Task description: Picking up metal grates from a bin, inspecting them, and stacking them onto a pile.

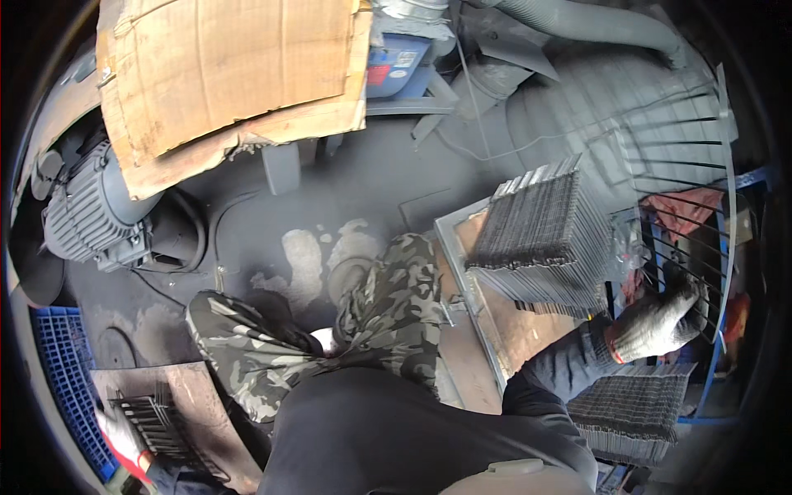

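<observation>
Right now right hand point(660, 320), gloved, fingers curled around wire grid point(689, 247), bars running left-right; left hand point(124, 437) flat on small grid point(153, 417) at board's left edge.

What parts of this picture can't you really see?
- Head view: the left hand sits at the dark, curved rim, so its grip on the small stack of dark metal strips is unclear.
- The right hand fingers reach into a wire rack; what they touch is hidden.
- The lower stack of ridged plates is partly hidden by the sleeve.
- The motor is partly covered by cardboard.
</observation>
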The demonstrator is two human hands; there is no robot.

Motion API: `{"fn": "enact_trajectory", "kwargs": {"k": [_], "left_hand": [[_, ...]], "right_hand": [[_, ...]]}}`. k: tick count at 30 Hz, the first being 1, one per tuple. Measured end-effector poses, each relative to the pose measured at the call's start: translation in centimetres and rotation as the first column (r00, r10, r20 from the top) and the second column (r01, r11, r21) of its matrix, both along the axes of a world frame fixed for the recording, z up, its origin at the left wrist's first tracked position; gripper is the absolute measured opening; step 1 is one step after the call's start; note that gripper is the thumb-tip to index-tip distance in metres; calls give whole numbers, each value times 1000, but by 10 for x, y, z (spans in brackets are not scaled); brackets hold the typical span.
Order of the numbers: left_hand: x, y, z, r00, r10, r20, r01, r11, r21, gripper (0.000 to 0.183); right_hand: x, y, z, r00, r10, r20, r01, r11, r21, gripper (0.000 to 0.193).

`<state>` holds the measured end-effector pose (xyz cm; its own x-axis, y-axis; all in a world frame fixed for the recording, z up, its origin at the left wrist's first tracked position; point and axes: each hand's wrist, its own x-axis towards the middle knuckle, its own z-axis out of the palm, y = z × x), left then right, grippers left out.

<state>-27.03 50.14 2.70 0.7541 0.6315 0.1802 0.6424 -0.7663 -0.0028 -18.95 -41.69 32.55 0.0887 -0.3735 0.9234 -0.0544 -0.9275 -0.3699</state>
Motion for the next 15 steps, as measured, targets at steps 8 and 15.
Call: {"fn": "enact_trajectory", "kwargs": {"k": [8, 15], "left_hand": [[-44, 48, -36, 984, 138, 108, -66, 862, -502, 46], [-50, 36, 24, 965, 172, 196, -59, 875, -480, 44]], "right_hand": [[-1, -70, -56, 760, -543, -357, 206, 722, -660, 36], [16, -47, -87, 642, -508, -575, 136, 813, -566, 40]]}}
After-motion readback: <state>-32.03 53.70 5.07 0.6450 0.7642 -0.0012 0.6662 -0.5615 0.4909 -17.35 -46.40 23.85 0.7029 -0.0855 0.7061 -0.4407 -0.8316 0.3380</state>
